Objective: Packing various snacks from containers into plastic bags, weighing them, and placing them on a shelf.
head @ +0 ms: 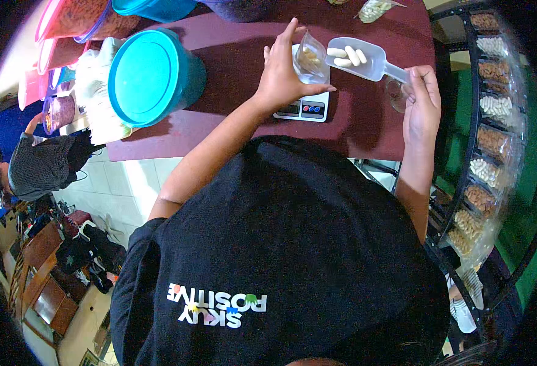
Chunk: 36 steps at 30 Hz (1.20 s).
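Observation:
In my right hand (421, 98) is the handle of a translucent plastic scoop (369, 59), which holds several pale oblong pieces. The scoop's mouth is beside a clear plastic pouch (312, 57) with some pieces inside. This pouch stands on a white digital kitchen scale (316, 110). My left hand (282, 68) is at the pouch's left side with thumb and fingers spread; whether a finger touches the pouch is unclear. Under the scoop's handle, a small round clear object (395, 94) lies on the dark red tabletop (232, 128).
A teal-lidded tub (145, 78) stands left, beside white plastic bags (97, 91) and filled tubs (74, 18). Another filled pouch (373, 10) is at the far edge. Packed pouches (495, 105) line a rack at right. Another person (44, 164) is at far left.

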Motion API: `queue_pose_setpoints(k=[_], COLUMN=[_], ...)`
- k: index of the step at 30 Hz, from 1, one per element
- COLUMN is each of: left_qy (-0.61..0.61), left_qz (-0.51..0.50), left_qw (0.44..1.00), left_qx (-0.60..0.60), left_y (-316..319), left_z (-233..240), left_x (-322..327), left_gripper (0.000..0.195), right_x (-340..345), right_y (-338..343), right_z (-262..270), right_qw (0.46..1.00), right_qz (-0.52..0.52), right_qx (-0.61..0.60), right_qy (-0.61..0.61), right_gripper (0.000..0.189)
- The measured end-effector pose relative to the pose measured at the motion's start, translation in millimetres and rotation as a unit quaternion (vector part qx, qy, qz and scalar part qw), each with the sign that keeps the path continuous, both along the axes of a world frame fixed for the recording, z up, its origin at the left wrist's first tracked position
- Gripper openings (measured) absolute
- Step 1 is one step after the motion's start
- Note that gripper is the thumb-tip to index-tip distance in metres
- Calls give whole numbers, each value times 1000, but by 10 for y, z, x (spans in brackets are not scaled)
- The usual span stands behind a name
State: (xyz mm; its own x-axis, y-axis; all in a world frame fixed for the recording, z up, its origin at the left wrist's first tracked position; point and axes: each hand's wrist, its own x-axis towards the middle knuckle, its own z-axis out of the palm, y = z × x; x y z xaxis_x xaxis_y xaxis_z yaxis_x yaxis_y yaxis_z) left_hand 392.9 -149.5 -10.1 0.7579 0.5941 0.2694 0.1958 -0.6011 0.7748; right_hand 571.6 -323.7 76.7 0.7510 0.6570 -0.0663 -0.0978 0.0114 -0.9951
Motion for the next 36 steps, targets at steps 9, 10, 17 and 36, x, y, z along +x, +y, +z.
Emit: queue_pose_setpoints(k=[9,10,17,36], left_qy=[-6,-6,4,-6], left_qz=[3,4,7,5], left_qw=[1000,1000,1000,1000], left_qx=[10,10,13,8], left_y=[-47,-49,-40,-12], left_z=[-6,-2,6,17], left_x=[20,18,7,-17], left_gripper=[133,133,127,126], right_x=[-35,-37,-85,41], right_y=[51,51,77,13], right_z=[-38,-38,12,-82], right_qw=[991,992,990,992], right_qz=[-13,-12,-19,-14], right_qx=[-42,-44,-54,41], right_qy=[-123,-122,-129,114], right_gripper=[14,14,13,12])
